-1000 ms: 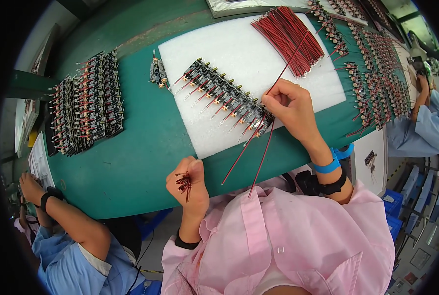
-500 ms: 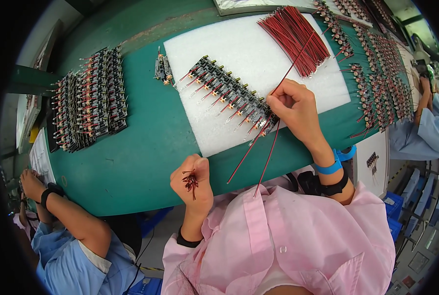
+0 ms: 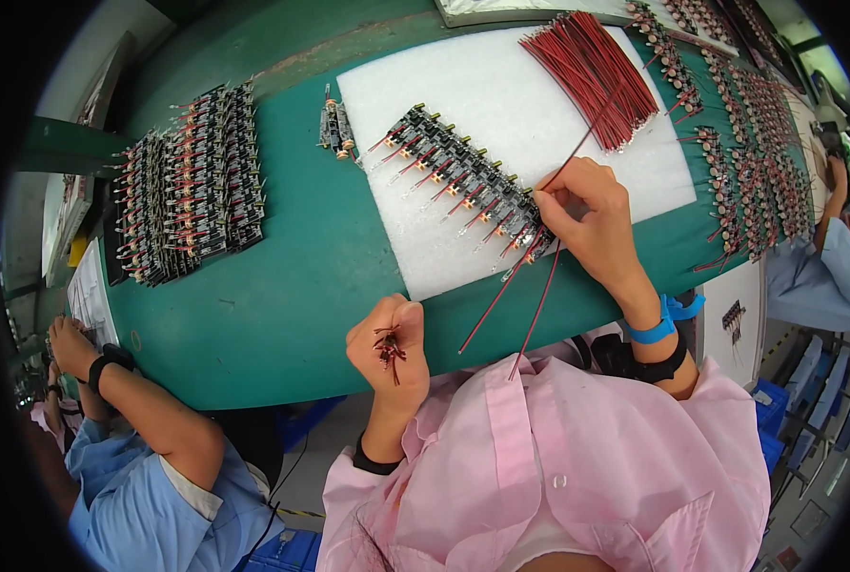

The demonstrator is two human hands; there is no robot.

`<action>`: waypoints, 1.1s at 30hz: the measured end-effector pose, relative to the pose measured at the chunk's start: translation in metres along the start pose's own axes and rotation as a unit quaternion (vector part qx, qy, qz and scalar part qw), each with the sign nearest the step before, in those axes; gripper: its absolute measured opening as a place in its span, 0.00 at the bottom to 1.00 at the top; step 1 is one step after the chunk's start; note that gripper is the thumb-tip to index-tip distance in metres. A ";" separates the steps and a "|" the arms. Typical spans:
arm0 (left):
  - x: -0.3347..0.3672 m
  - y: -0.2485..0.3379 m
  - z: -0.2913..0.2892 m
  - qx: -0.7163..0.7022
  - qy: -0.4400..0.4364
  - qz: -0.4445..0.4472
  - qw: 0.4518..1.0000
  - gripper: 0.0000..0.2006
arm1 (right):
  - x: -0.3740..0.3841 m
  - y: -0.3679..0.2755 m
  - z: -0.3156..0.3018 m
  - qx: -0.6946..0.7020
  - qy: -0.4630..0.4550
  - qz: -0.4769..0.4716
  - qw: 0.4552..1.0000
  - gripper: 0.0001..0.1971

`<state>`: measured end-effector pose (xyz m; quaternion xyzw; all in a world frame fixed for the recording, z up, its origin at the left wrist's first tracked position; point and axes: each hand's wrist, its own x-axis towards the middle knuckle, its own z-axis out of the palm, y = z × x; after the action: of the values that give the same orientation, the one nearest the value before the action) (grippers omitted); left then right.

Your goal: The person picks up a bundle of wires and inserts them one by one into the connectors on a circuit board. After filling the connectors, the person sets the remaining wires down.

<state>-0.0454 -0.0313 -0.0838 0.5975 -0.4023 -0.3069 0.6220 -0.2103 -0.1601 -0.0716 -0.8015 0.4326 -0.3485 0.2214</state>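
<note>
A slanting row of small black circuit boards (image 3: 463,181) lies on the white foam sheet (image 3: 387,214), with short red wires and clear bulbs along its lower side. At its near right end, my right hand (image 3: 595,224) pinches a thin red and black wire (image 3: 582,141) that slants up toward the wire bundle. Two loose red wires (image 3: 539,310) extend from this end over the table edge; where they attach is hidden. My left hand (image 3: 373,348), in front of the table edge, is closed round a bunch of wires (image 3: 389,351), whose dark red and black ends poke out.
A thick bundle of red and black wires (image 3: 592,81) rests on the foam's far right. Stacked board rows (image 3: 192,191) stand left on the green table (image 3: 320,315), a small board piece (image 3: 334,124) beside the foam. More wired pieces (image 3: 749,162) lie right. A co-worker's arm (image 3: 149,410) is at left.
The whole view has shifted slightly, so things appear a little farther right. My right hand stays at the end of the board row, and my left hand still grips the wires.
</note>
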 end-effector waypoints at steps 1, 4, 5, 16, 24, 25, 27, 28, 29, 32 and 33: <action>0.001 -0.001 -0.001 0.000 0.001 0.002 1.000 0.16 | 0.001 0.000 0.000 0.000 -0.002 -0.005 1.000 0.04; 0.001 -0.002 -0.001 -0.004 0.001 0.002 1.000 0.17 | 0.002 0.000 0.000 -0.004 -0.008 -0.012 1.000 0.04; 0.000 -0.002 -0.001 -0.003 0.002 0.003 1.000 0.17 | 0.002 0.001 0.000 0.002 -0.005 -0.011 1.000 0.04; -0.002 -0.001 -0.002 -0.015 0.005 0.011 1.000 0.18 | -0.001 0.000 -0.001 0.018 -0.014 0.016 1.000 0.03; -0.002 -0.001 -0.002 -0.006 0.006 0.028 1.000 0.16 | -0.002 -0.005 -0.003 -0.037 -0.009 -0.047 0.998 0.03; -0.002 -0.001 -0.003 -0.006 0.005 0.029 1.000 0.16 | -0.003 -0.006 -0.004 -0.031 -0.013 -0.051 0.998 0.03; -0.001 -0.001 -0.003 -0.006 0.001 0.029 1.000 0.16 | -0.003 -0.006 -0.006 -0.019 -0.022 -0.060 0.998 0.04; -0.001 -0.001 -0.003 -0.006 0.002 0.029 1.000 0.16 | -0.004 -0.006 -0.007 -0.019 -0.022 -0.061 0.998 0.04; -0.001 -0.001 -0.003 -0.008 0.004 0.028 1.000 0.16 | -0.004 -0.006 -0.008 -0.025 -0.029 -0.065 0.997 0.04; -0.001 -0.001 -0.002 -0.012 0.010 0.027 1.000 0.17 | -0.004 -0.008 -0.009 -0.034 -0.042 -0.075 0.996 0.04; -0.001 -0.002 -0.001 -0.024 0.009 0.028 0.999 0.17 | -0.004 -0.009 -0.009 -0.053 -0.044 -0.088 0.994 0.05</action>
<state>-0.0446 -0.0301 -0.0860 0.5737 -0.4054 -0.2939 0.6482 -0.2139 -0.1527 -0.0612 -0.8615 0.3681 -0.3079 0.1658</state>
